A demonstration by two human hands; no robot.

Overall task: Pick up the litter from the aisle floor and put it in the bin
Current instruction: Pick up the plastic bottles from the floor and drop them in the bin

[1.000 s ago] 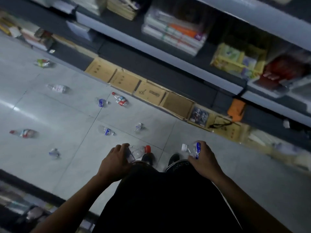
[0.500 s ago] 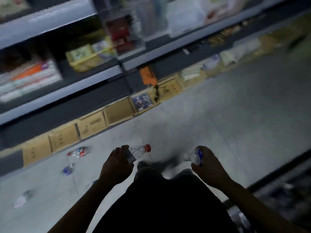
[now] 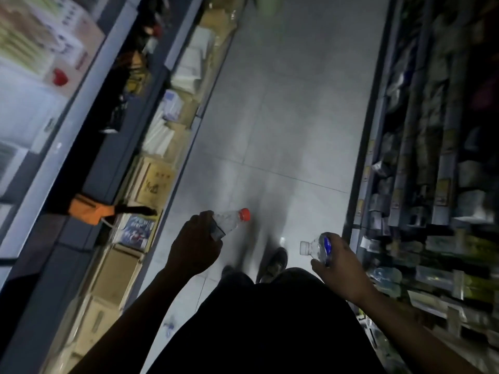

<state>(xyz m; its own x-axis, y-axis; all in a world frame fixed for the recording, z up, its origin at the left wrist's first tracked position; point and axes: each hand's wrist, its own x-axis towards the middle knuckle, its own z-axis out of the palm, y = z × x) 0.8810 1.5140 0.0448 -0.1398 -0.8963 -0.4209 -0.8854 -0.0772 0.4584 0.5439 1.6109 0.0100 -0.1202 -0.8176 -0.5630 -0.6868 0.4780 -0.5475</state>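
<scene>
Hands each grip a clear bottle: left hand red-capped bottle, right hand white-capped bottle.

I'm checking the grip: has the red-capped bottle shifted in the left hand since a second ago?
No. The red-capped bottle pokes out of the left hand as before; only the camera swung.

shelves left | cardboard boxes (floor level) | orange bag

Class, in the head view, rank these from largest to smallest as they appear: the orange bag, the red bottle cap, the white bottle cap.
1. orange bag, clearly largest.
2. red bottle cap and white bottle cap look alike in size; too close to rank.
</scene>
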